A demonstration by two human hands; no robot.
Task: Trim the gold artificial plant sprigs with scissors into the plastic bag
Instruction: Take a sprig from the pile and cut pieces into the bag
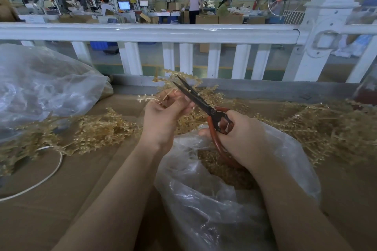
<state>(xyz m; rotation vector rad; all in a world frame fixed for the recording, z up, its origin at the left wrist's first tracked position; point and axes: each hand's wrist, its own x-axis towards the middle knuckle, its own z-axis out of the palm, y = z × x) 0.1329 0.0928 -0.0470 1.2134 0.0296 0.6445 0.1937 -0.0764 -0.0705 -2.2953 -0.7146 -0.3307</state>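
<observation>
Sprigs (98,128) litter brown table (81,179) before white railing (142,32), workshop behind.

No text, label, number or sign is clear enough to read.

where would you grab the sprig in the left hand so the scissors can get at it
Probably by its bare stem end, coming from the near left side, as the left hand does now. The sprig fans its branches up and away toward the railing, so pinching low leaves them free. The scissors in the right hand come in from the right with the blades slightly apart, above the open plastic bag.
</observation>
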